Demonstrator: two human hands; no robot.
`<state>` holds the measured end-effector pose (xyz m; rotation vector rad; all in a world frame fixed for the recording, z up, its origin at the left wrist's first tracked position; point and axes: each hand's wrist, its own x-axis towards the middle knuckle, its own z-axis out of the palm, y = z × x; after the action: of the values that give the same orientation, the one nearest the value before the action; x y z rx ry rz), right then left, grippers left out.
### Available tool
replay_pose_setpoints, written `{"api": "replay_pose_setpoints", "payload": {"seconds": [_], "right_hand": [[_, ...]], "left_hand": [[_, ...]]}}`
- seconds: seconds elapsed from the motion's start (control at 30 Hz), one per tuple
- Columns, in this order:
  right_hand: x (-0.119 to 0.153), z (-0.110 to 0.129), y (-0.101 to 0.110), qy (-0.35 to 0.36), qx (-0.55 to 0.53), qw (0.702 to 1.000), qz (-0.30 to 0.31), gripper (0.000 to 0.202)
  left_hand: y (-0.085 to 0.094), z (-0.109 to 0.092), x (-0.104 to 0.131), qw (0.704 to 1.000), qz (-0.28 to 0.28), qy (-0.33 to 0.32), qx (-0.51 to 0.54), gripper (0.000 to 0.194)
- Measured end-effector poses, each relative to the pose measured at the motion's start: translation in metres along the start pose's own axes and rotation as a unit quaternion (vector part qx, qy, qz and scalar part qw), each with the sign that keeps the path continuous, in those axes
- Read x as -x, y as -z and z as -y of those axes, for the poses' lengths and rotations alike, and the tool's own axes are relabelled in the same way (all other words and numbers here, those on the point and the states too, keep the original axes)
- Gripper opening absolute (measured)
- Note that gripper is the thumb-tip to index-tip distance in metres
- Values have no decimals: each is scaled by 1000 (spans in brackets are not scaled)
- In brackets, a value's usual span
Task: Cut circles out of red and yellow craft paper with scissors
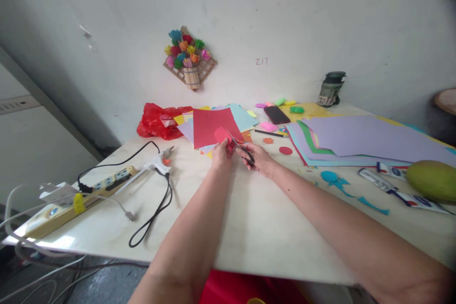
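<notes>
Right grip closed round scissors, left grip pinching red paper

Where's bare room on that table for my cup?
Bare table lies either side of the left forearm, toward the black cable and right forearm. It's crowded beyond the left hand, with coloured paper, and far right, with tubes and a green fruit.

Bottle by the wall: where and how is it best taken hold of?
Probably round the body of the bottle, below its dark lid, coming from the near side: it stands upright, and the wall behind it hinders reaching round the back.
</notes>
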<state>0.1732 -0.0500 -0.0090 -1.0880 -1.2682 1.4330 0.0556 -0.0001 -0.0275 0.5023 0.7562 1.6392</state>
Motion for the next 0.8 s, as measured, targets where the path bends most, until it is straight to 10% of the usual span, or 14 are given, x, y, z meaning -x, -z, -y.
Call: {"api": "replay_pose_setpoints", "payload": {"seconds": [0.8], "right_hand": [[0, 0, 2, 17, 11, 1000, 7, 34]], "left_hand": [[-2, -1, 6, 999, 31, -15, -18, 11]]}}
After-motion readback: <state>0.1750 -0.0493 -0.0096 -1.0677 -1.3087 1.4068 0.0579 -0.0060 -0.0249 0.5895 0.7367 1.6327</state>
